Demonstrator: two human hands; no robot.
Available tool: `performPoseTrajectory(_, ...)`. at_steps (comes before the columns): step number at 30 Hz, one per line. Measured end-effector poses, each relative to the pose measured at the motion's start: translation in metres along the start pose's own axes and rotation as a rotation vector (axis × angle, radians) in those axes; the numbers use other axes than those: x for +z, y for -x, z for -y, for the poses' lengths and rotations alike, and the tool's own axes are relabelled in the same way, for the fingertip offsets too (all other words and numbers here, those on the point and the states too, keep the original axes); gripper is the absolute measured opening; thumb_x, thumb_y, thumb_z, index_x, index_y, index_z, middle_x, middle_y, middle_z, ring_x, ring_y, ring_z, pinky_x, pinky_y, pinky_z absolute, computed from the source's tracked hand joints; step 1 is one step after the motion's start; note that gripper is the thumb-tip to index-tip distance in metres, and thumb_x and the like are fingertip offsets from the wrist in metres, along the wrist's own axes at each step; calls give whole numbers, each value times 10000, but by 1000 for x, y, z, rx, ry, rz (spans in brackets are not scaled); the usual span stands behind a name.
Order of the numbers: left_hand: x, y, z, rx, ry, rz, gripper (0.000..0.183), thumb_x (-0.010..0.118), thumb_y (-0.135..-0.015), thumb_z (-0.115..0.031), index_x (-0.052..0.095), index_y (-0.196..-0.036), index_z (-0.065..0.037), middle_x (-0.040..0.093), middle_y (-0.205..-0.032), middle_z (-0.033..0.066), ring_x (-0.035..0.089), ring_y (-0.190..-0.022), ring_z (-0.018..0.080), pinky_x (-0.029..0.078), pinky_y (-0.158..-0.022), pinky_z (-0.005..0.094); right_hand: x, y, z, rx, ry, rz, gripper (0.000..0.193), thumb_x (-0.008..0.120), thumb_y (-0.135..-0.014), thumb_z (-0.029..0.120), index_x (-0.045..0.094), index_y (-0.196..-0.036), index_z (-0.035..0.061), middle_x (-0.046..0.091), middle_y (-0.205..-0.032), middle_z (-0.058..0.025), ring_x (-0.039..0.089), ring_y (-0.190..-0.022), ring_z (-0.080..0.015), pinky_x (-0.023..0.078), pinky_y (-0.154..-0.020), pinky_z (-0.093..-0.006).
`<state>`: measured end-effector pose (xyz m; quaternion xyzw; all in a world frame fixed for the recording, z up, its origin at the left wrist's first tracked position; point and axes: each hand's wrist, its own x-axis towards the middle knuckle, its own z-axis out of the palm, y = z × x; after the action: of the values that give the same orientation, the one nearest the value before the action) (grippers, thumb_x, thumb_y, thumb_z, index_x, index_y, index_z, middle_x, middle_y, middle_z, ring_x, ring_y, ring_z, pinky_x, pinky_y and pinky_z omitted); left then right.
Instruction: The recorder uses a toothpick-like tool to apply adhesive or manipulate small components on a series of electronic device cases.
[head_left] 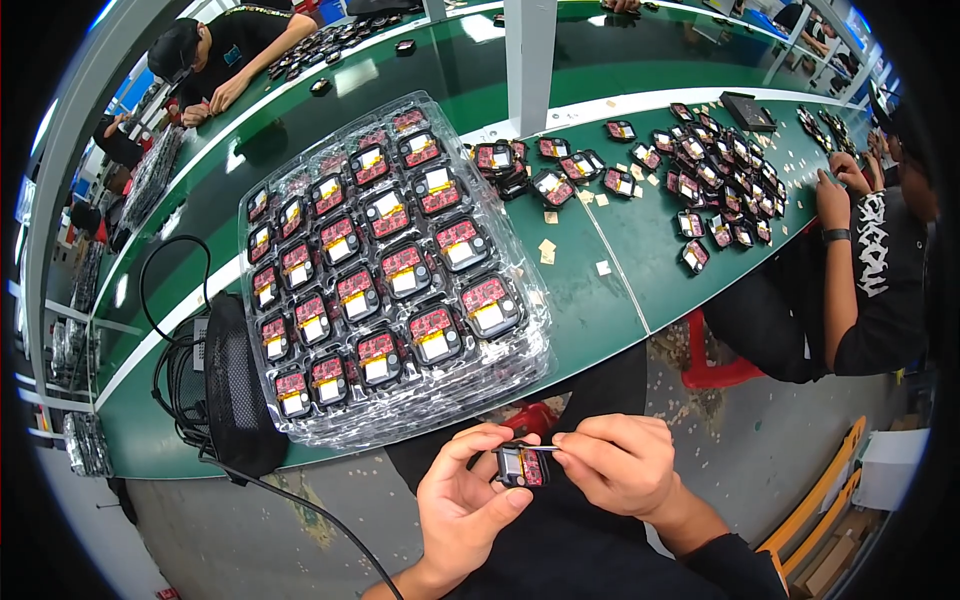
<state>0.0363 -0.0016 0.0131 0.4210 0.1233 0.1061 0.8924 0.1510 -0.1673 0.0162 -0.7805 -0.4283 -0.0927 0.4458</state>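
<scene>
Above my lap, my left hand [468, 505] is closed round a small black device housing [523, 466] with its back off. Inside it I see a red circuit board and a silvery-white battery. My right hand [625, 470] pinches a thin metal tool [541, 447], whose tip reaches over the upper edge of the housing. The exact kind of tool is too small to tell. Just beyond both hands, a stack of clear plastic trays [536, 350] stands on the green bench, and its top tray carries rows of similar open housings [433, 335].
Many more housings [700, 160] lie heaped on the green bench [575, 330] at right, among small yellowish paper bits [547, 252]. A black mesh bag [240, 390] with a cable sits left. A co-worker [870, 270] is at right, another [235, 60] far left. A grey post [530, 70] rises behind.
</scene>
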Motion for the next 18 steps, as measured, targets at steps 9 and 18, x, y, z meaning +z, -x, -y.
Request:
performPoseTrajectory(9, -3, 1, 1, 6, 12, 5, 545, 765, -852, 112, 534, -1341, 36, 480, -1396, 151, 579, -1317, 346, 550, -1034, 387, 1, -1, 0, -7, 6, -5, 219, 856, -734, 70, 755, -928, 54, 678, -853, -33, 658, -610, -178, 527, -536, -298)
performPoseTrajectory(18, 6, -1, -1, -11, -3, -58, 556, 815, -840, 17, 544, -1325, 44, 517, -1360, 169, 609, -1265, 360, 535, -1058, 434, 3, -2, 1, 13, -1, 2, 214, 852, -738, 70, 751, -926, 62, 675, -838, -28, 652, -611, -171, 516, -541, -292)
